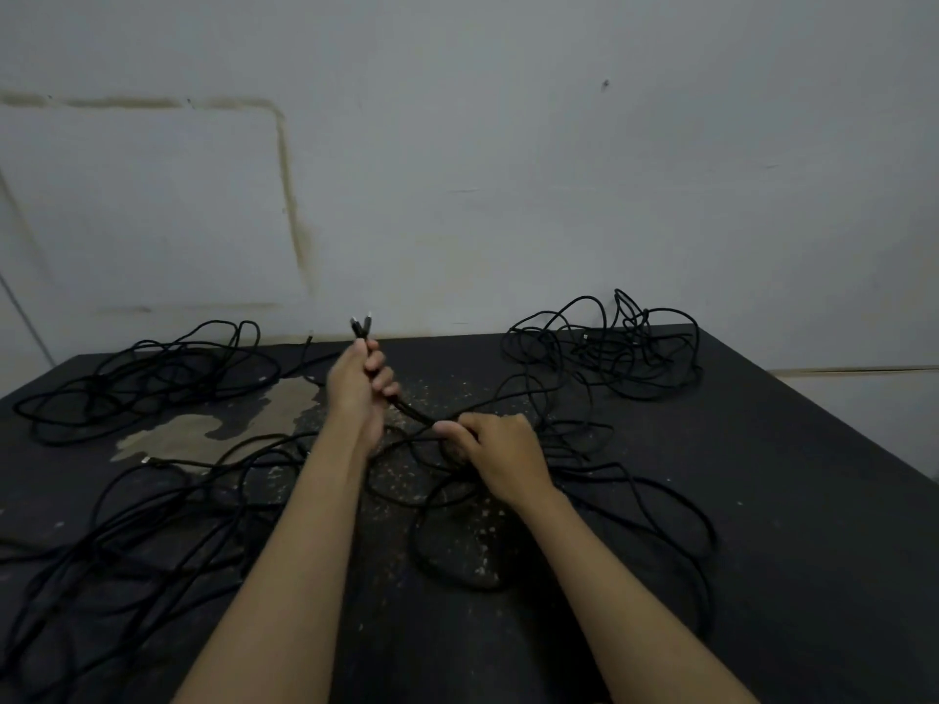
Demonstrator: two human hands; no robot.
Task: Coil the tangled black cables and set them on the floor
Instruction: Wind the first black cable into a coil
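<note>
Black cables lie tangled over a dark table (762, 500). My left hand (358, 386) is raised above the middle and grips a doubled black cable (409, 410), with its two plug ends (362, 325) sticking up out of the fist. The same strands run down and to the right into my right hand (490, 444), which pinches them just above the table. Loose loops of the tangled cable (635, 505) spread around and below both hands.
A separate cable pile (142, 378) lies at the back left, another cable heap (604, 343) at the back right. More loops (101, 566) trail off the left front. A grey wall (508, 170) stands behind; the table's right edge falls away.
</note>
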